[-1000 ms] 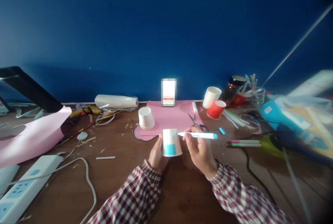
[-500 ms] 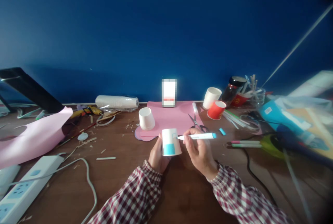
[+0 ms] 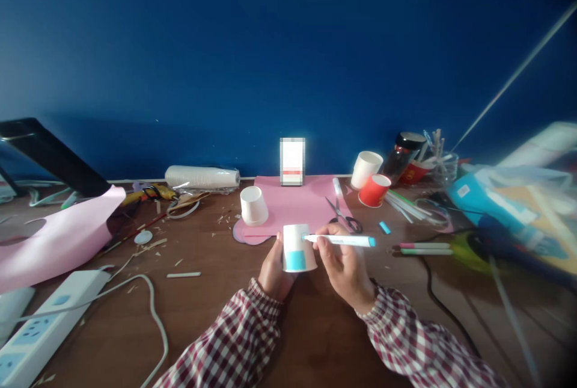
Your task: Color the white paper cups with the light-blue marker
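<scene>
My left hand [image 3: 273, 270] grips an upside-down white paper cup [image 3: 297, 248] from its left side, just above the wooden table. The cup's lower part carries a blue painted patch. My right hand [image 3: 343, 267] pinches a white marker with a blue end [image 3: 342, 240], held level, its tip touching the cup's upper right side. Both sleeves are red-and-white check.
A pink sheet [image 3: 297, 204] lies behind the cup with another upturned white cup [image 3: 253, 205] and scissors [image 3: 341, 215]. White and red cups [image 3: 374, 189], a jar, pens [image 3: 424, 248] and clutter sit right. A power strip [image 3: 31, 328] and cable lie left.
The marker tip has crept slightly left along the cup's upper side, and the cup turned a little in my left hand. Both hands stay in place.
</scene>
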Demonstrator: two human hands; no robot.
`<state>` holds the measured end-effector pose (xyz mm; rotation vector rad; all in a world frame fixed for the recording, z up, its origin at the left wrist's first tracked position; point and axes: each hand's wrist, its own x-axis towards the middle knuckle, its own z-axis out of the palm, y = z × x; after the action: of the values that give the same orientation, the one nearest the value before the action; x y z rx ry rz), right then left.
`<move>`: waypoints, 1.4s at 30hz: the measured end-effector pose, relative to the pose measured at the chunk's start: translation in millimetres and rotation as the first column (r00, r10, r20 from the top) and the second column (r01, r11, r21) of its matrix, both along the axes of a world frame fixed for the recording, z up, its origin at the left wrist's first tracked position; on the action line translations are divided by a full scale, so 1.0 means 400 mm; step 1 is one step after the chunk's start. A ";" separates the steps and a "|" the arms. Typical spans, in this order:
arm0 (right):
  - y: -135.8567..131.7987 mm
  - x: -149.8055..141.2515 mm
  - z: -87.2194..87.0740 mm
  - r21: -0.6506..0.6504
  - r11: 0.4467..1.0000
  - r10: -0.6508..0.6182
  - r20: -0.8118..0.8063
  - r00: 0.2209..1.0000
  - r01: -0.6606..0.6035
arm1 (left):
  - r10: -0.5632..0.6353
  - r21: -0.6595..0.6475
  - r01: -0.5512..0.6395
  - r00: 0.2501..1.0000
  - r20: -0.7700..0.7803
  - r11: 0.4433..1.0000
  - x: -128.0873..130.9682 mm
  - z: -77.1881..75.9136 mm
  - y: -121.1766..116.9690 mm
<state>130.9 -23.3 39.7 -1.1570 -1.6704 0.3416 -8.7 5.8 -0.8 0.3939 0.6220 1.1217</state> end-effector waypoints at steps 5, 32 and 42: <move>0.001 -0.002 0.003 -0.010 1.000 -0.002 0.005 1.000 0.002 | -0.009 0.015 0.009 1.000 0.006 1.000 -0.001 -0.003 0.000; 0.011 0.007 0.000 0.011 1.000 -0.027 -0.036 0.999 0.027 | -0.037 0.034 0.036 0.999 0.024 0.999 -0.002 -0.001 0.003; 0.009 0.004 0.008 -0.009 0.999 -0.033 -0.084 0.996 0.033 | -0.060 0.036 0.060 0.998 0.014 0.998 -0.004 -0.009 0.002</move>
<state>132.5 -19.9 42.7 -1.1595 -1.5768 0.3714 -10.3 6.4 -4.3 0.4312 0.5740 1.0784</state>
